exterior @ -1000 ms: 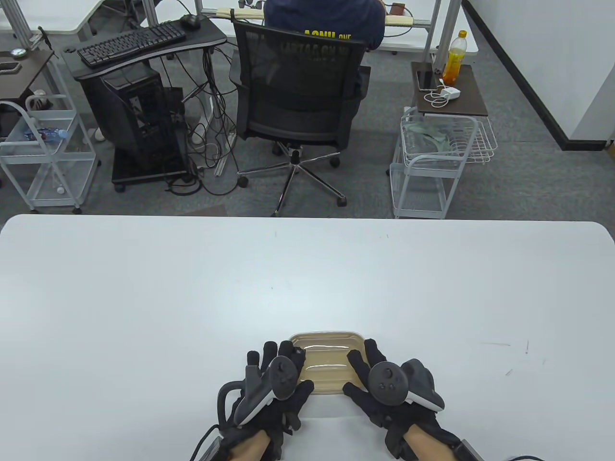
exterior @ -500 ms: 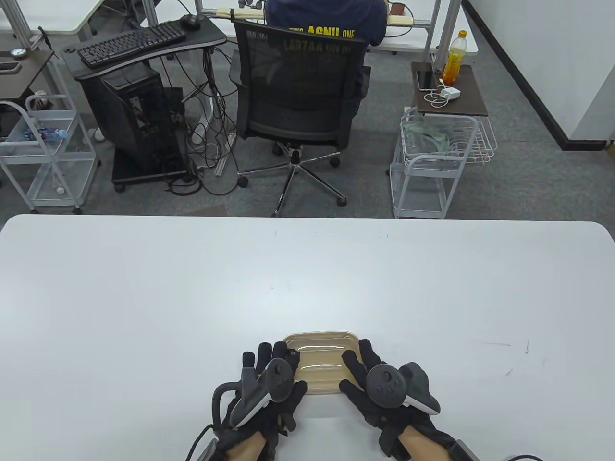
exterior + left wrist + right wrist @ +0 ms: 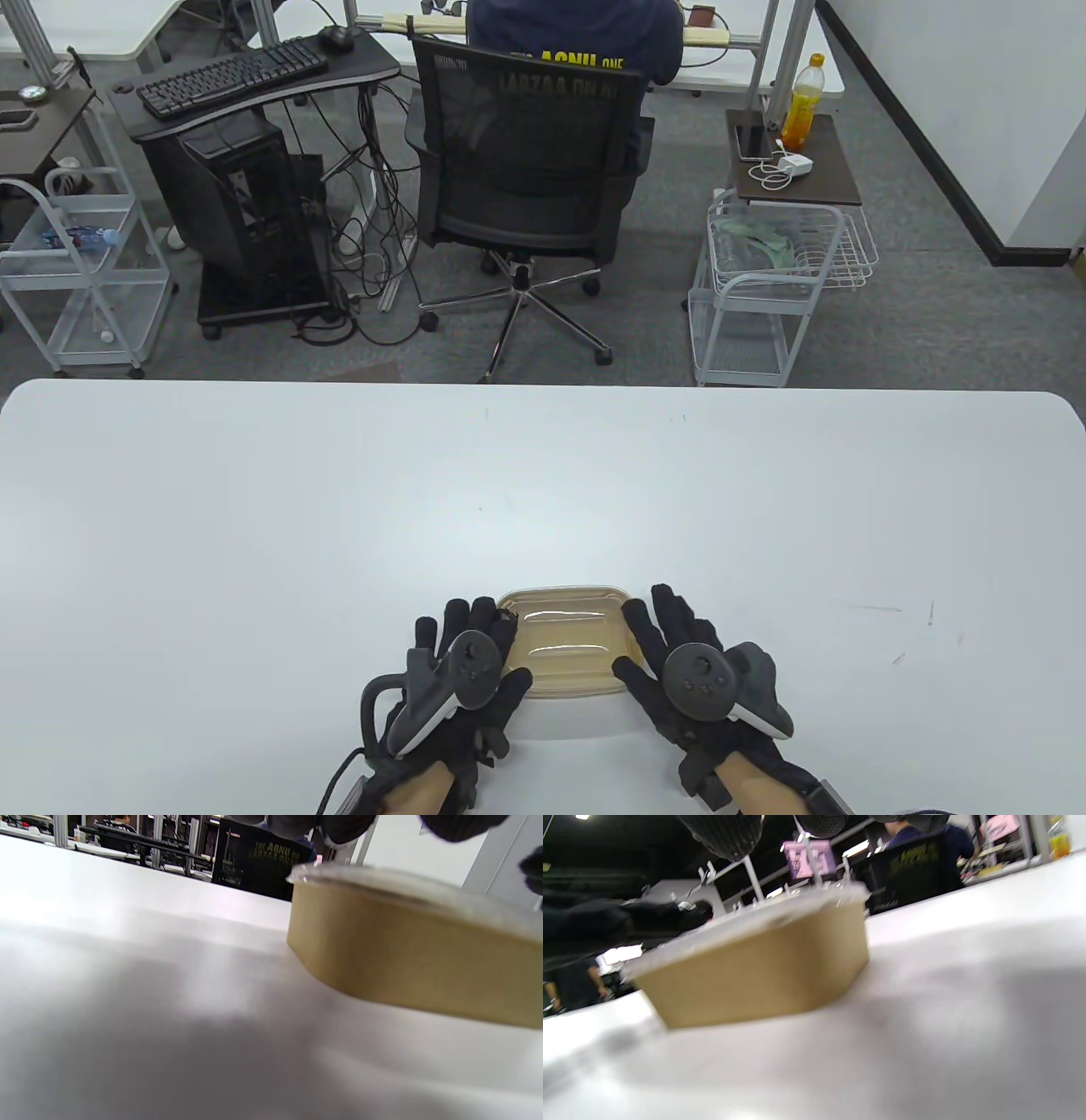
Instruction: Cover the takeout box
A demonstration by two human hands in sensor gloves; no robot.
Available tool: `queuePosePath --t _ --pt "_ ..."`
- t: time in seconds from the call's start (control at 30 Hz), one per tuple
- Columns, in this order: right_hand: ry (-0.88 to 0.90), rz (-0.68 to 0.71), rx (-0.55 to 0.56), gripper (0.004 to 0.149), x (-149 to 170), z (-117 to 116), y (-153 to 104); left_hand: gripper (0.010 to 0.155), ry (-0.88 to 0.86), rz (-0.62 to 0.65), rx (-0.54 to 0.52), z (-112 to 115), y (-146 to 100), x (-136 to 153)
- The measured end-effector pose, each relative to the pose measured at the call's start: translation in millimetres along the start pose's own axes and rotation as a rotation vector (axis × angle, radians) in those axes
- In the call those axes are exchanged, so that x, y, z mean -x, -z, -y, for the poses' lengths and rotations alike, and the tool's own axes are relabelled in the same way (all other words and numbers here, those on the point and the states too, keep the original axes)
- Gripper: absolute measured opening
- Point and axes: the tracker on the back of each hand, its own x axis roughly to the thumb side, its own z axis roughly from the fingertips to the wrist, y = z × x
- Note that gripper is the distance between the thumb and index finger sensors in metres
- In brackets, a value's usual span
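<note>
A tan takeout box [image 3: 585,679] with a clear plastic lid [image 3: 564,624] on top sits on the white table [image 3: 543,492] near its front edge. My left hand [image 3: 475,632] lies at the box's left end with its fingers over the lid's left edge. My right hand [image 3: 670,628] is beside the box's right end, fingers stretched out, at or just off the rim. In the left wrist view the box [image 3: 407,955] and its lid [image 3: 403,885] lie below my fingertips. In the right wrist view the box [image 3: 755,971] stands below my fingers, and my left hand [image 3: 649,916] lies at the lid's far edge.
Beyond the table's far edge stand an office chair [image 3: 526,170] with a seated person, a computer desk [image 3: 246,76] and two wire carts [image 3: 772,280]. Bare table surface extends left, right and behind the box.
The box and my left hand have shifted slightly left. My right hand has slid right, off the top of the lid to the box's right end, with its fingers straightened.
</note>
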Motion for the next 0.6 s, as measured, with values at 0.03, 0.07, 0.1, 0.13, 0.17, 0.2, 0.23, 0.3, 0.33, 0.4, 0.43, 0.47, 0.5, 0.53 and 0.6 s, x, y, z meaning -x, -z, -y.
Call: queuePosePath --t 0.03,0.07,0.1,0.13,0.17,0.2,0.23,0.3,0.33,0.4,0.43,0.47,0.5,0.53,0.6 --pt "-0.001 -0.01 0.028 0.068 3 5 -2 0.071 -0.001 -0.003 -0.016 -3 0 4" --pt "0.001 -0.023 0.055 0.068 7 10 -4 0.071 -0.004 -0.008 -0.032 -7 -1 9" --pt "0.002 -0.036 0.071 0.068 10 13 -5 0.072 -0.007 -0.013 -0.043 -9 -1 12" --pt "0.004 -0.052 0.085 0.068 15 16 -6 0.071 -0.013 -0.019 -0.058 -13 -2 17" --pt "0.007 -0.061 0.087 0.068 18 18 -7 0.072 -0.015 -0.025 -0.068 -15 -2 20" --pt "0.007 -0.075 0.092 0.068 22 20 -8 0.071 -0.016 -0.031 -0.081 -18 -3 25" --pt "0.006 -0.086 0.098 0.068 24 21 -9 0.071 -0.017 -0.036 -0.088 -20 -3 28" --pt "0.008 -0.105 0.102 0.069 30 24 -10 0.072 -0.021 -0.047 -0.108 -25 -4 34" --pt "0.011 -0.117 0.106 0.069 33 24 -11 0.072 -0.023 -0.055 -0.116 -27 -4 38" --pt "0.02 -0.134 0.107 0.068 38 25 -11 0.072 -0.025 -0.068 -0.129 -30 -4 43" --pt "0.026 -0.144 0.105 0.069 40 25 -12 0.072 -0.028 -0.079 -0.138 -32 -4 46" --pt "0.033 -0.151 0.105 0.069 42 25 -12 0.071 -0.03 -0.086 -0.142 -33 -4 49" --pt "0.038 -0.156 0.103 0.069 43 24 -12 0.071 -0.031 -0.092 -0.144 -33 -4 50" --pt "0.044 -0.166 0.097 0.069 44 24 -12 0.071 -0.034 -0.098 -0.148 -34 -4 53" --pt "0.049 -0.173 0.091 0.069 46 22 -11 0.071 -0.045 -0.103 -0.148 -34 -5 55"
